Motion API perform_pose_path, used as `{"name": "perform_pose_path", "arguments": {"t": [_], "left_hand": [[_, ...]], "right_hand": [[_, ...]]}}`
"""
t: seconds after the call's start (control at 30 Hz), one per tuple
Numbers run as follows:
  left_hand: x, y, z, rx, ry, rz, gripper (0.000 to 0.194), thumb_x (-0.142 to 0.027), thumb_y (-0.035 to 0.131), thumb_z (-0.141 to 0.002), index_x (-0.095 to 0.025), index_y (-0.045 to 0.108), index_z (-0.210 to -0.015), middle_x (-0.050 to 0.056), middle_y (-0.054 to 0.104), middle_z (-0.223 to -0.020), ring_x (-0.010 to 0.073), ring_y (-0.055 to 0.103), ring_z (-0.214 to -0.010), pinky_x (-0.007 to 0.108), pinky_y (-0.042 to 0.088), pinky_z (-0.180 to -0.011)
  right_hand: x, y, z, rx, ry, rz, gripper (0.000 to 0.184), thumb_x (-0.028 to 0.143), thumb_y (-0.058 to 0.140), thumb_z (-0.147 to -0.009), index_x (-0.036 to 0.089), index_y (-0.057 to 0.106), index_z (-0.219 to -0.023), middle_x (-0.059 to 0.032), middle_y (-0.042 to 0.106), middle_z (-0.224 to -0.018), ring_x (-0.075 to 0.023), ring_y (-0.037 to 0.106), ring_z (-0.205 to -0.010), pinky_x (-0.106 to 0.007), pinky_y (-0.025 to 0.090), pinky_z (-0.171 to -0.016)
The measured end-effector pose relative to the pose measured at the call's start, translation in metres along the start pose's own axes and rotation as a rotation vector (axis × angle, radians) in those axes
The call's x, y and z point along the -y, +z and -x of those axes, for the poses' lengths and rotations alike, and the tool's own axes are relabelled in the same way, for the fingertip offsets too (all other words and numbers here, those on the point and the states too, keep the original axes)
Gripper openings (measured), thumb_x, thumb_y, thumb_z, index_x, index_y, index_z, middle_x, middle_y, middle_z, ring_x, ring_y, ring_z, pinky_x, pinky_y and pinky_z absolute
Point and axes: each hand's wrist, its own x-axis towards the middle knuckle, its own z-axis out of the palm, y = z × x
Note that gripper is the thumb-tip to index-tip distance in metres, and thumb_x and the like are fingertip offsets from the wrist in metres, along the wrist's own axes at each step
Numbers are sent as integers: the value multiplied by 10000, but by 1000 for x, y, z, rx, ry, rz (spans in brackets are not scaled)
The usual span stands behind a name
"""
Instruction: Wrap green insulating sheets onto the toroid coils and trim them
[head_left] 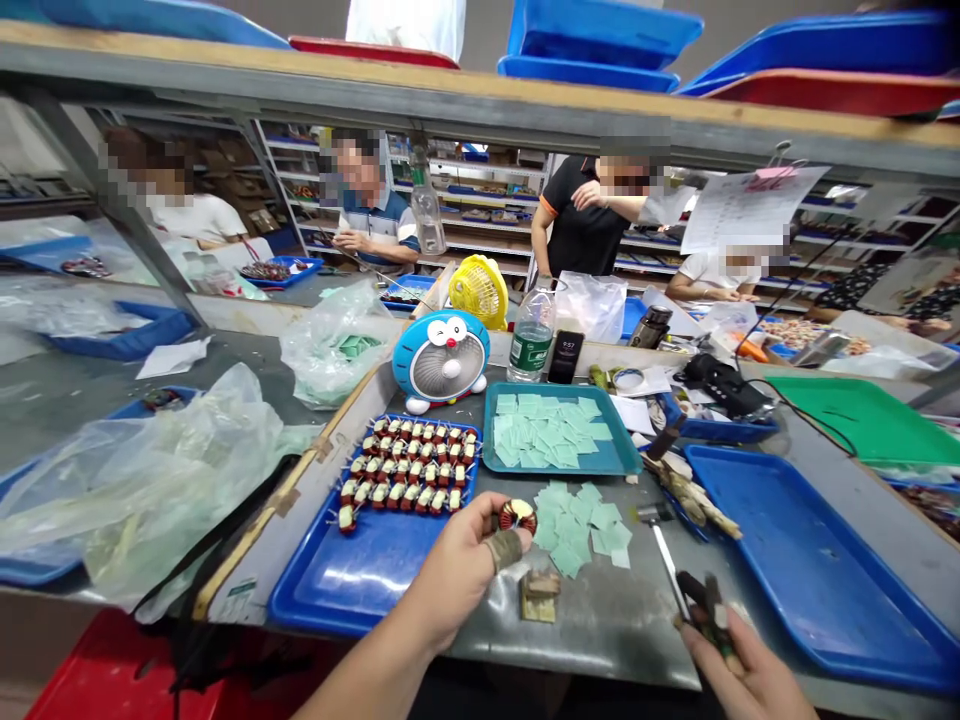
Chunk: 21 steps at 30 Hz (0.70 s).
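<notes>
Showing its pale centre, a red-brown wound coil (pixel 518 516) is held up by the left hand (pixel 472 550), pinched between fingers and a thumb that is wrapped in brownish tape. Over on the other side, a slim tool with a metal shaft (pixel 671 570) is gripped low in the right hand (pixel 739 660), the fingers closed around it; a dark-handled piece (pixel 709 610) is seen in the same grip, though whether it belongs to the same tool cannot be told. The two hands are kept well apart.

Between them, and a little beyond, green paper pieces (pixel 577 525) are scattered in a loose heap, with the coil held just at its left edge. More green slips are carried farther out by a teal tray (pixel 637 465). Just below the coil, a small yellowish block (pixel 540 603) is set on the metal worktop (pixel 600 640).

To the left of the left hand, rows of similar coils (pixel 405 465) are lined up in the far part of a blue tray (pixel 330 580). Past the right hand, a second blue tray (pixel 825 560) is placed, slanting away. Straight ahead of the left hand, a blue cartoon fan (pixel 450 365) is stood up, with a water bottle (pixel 531 340) and a phone (pixel 565 357) ranged to its right. Beyond, co-workers (pixel 375 220) are seen across the bench.
</notes>
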Motion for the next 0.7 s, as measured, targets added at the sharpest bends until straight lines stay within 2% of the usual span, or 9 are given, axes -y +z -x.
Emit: {"name": "perform_pose_path", "arguments": {"t": [0.07,0.17,0.23,0.3,0.37,0.43,0.47,0.57,0.7], "left_hand": [[1,-2,0,-2,-25,61,275,-278,778,-795,-145,646,-995,29,666,-926,155,573,-880,269,419,-834],[1,-2,0,-10,-57,99,276,-277,798,-778,-145,637,-961,42,691,-940,158,579,-877,272,414,-826],[0,2,0,0,-76,118,283,-274,809,-776,-144,642,-964,62,712,-983,176,599,-930,281,413,-858],[-1,10,-1,16,-97,160,290,-264,818,-773,-145,653,-979,80,727,-1037,200,614,-1013,291,411,-906],[-1,18,-2,36,-122,213,305,-255,825,-768,-146,669,-1006,87,730,-1077,213,621,-1053,300,416,-931],[-1,26,-2,73,-135,244,331,-260,825,-772,-142,691,-1051,93,729,-1096,214,632,-1036,300,432,-922],[0,30,-2,89,-135,251,345,-267,823,-777,-138,701,-1073,97,729,-1101,211,636,-1022,295,440,-911],[2,36,-1,102,-121,270,346,-279,818,-797,-142,721,-1100,101,727,-1139,207,637,-1039,279,451,-909],[7,38,-1,156,-129,301,339,-314,752,-875,-145,717,-1167,127,710,-1200,252,635,-1116,338,447,-996]], "right_hand": [[-26,-2,-17,44,75,-3,463,575,583,-848,180,727,-1042,-67,784,-864,-266,752,-797,-277,585,-642],[-31,-3,-31,-139,34,109,398,567,634,-765,209,718,-916,-68,733,-803,-246,687,-667,-318,540,-609],[-6,5,-27,-223,43,65,381,573,660,-772,215,700,-899,-70,712,-806,-244,673,-682,-325,527,-625],[37,23,-16,-53,171,-216,463,600,653,-831,209,689,-1076,-33,703,-711,-220,657,-600,-306,516,-564],[87,48,-4,71,158,-612,485,580,674,-858,209,666,-1170,-60,763,-915,-231,719,-808,-301,562,-699],[131,70,1,238,57,-898,478,507,758,-831,215,644,-1193,-86,757,-1136,-242,717,-1007,-317,561,-877],[147,78,2,220,40,-991,493,469,778,-830,225,621,-1228,-85,751,-1176,-237,712,-1043,-325,551,-925],[172,88,-1,138,38,-1099,478,414,793,-836,226,595,-1229,-99,728,-1246,-236,701,-1110,-333,543,-975],[174,83,-3,51,14,-1035,461,392,779,-849,208,589,-1226,-118,726,-1230,-250,699,-1121,-336,561,-967]]}}
